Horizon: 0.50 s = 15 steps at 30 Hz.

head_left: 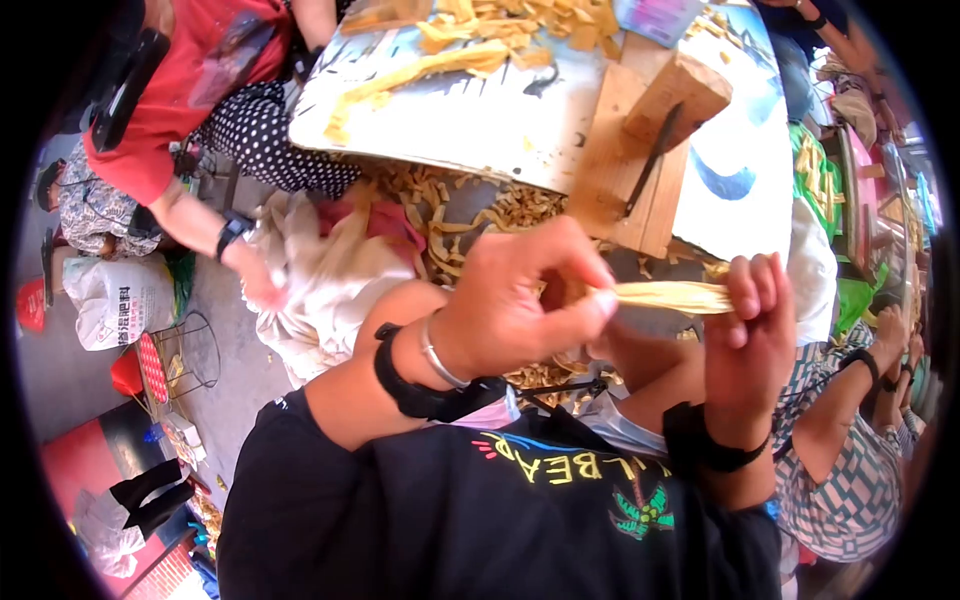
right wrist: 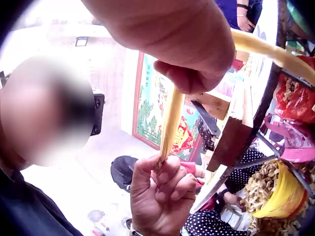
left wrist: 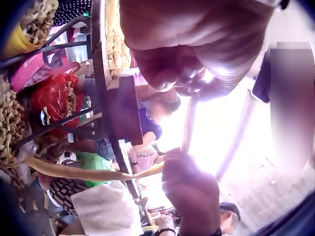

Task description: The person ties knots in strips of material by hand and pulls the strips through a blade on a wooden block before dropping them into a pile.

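Observation:
A pale yellow strip (head_left: 672,296) is stretched between both hands. In the head view, my left hand (head_left: 530,300), with a silver bracelet at the wrist, pinches one end between thumb and index finger. My right hand (head_left: 750,330) has its fingers curled round the other end. The right wrist view shows the strip (right wrist: 172,120) bunched lengthwise between the right hand (right wrist: 182,44) above and the left hand (right wrist: 160,199) below. A further length of strip (left wrist: 83,173) trails away beyond the right hand (left wrist: 191,191) in the left wrist view. Palm creases hide part of the left hand's (left wrist: 197,39) grip.
Ahead stands a table (head_left: 450,130) with loose yellow strips (head_left: 480,50) and a wooden block (head_left: 680,100) with a dark blade on a board. Cuttings lie beneath it. A person in red (head_left: 190,100) is at the left; others sit at the right. A yellow container (right wrist: 278,196) holds cut pieces.

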Each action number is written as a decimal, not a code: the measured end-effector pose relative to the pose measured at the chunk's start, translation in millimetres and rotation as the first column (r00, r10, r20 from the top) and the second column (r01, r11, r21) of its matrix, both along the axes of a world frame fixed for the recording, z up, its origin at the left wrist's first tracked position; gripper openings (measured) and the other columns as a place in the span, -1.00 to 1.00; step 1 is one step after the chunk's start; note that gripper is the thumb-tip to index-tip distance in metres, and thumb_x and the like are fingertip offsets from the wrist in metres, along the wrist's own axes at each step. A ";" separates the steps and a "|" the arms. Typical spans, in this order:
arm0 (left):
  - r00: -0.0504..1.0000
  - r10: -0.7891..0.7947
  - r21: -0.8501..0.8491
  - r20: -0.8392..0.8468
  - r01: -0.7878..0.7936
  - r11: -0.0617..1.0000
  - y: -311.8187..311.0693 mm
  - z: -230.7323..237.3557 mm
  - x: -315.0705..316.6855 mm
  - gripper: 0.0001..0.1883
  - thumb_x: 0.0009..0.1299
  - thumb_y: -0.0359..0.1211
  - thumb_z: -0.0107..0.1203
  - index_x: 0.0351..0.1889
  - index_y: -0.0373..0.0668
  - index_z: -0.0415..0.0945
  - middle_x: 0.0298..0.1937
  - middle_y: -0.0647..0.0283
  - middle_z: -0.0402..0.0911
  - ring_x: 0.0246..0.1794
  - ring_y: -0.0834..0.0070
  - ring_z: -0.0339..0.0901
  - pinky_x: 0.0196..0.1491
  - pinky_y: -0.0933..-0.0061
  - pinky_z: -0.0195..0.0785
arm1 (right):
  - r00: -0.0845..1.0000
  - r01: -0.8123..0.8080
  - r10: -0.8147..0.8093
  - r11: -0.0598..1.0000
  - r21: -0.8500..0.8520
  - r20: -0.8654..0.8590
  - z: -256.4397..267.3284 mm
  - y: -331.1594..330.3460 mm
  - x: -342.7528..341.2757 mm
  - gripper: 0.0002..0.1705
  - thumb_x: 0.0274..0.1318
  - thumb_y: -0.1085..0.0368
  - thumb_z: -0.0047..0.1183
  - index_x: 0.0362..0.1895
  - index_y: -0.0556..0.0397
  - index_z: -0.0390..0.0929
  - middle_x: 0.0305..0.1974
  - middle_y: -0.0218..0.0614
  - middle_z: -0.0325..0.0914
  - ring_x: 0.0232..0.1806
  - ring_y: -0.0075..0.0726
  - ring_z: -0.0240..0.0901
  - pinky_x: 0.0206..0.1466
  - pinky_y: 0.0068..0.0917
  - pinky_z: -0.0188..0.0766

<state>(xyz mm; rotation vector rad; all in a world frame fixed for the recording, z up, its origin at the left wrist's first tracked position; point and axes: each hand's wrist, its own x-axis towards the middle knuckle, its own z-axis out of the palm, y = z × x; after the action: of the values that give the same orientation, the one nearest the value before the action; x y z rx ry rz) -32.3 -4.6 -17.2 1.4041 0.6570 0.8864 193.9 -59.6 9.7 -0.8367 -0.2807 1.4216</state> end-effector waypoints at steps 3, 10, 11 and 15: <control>0.990 0.099 0.070 0.103 -0.106 0.992 9.7 -13.0 -1.0 -0.78 0.29 -0.55 0.11 -0.13 -0.20 0.39 -0.36 0.30 0.48 -0.36 0.56 0.41 -0.09 0.49 0.31 | 0.944 -0.078 0.097 0.994 -0.072 0.315 4.4 3.2 -12.9 -0.66 0.50 0.14 -0.29 -0.38 -0.03 0.34 -0.42 -0.38 0.40 -0.57 -0.60 0.22 -0.51 -0.68 0.26; 0.962 -0.112 -0.413 0.250 0.211 0.886 -4.8 11.3 1.6 -0.43 0.31 -0.48 0.12 0.23 -0.19 0.07 -0.36 0.35 0.39 -0.41 0.61 0.46 -0.21 0.53 0.42 | 0.131 -0.722 0.843 0.442 -0.532 0.522 15.7 4.2 5.1 -0.50 0.46 0.02 -0.18 -0.23 0.22 0.59 -0.45 -0.24 0.54 -0.45 -0.57 0.44 -0.45 -0.53 0.29; 0.963 -0.203 -0.295 0.179 0.249 0.923 -4.1 4.8 1.8 -0.43 0.30 -0.51 0.12 0.22 -0.19 0.09 -0.34 0.36 0.38 -0.40 0.66 0.42 -0.26 0.61 0.32 | 0.298 -0.723 0.746 0.584 -0.369 0.595 11.3 1.0 5.5 -0.50 0.45 0.01 -0.17 -0.24 0.21 0.58 -0.47 -0.27 0.51 -0.47 -0.60 0.38 -0.45 -0.53 0.27; 0.926 -0.374 -0.059 -0.039 0.372 0.926 -5.9 -4.7 9.7 -0.46 0.29 -0.54 0.13 0.20 -0.20 0.15 -0.26 0.36 0.43 -0.32 0.77 0.36 -0.31 0.71 0.16 | 0.453 -0.657 0.541 0.740 -0.145 0.708 5.8 -1.8 -8.2 -0.62 0.42 0.12 -0.07 -0.31 0.20 0.52 -0.54 -0.39 0.40 -0.50 -0.59 0.21 -0.43 -0.54 0.21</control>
<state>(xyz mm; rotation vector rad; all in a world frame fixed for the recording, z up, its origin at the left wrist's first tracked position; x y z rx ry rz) -22.6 -10.5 -21.9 1.4471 0.4234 0.5301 185.7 -61.4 15.4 -1.2167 -1.4219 1.6226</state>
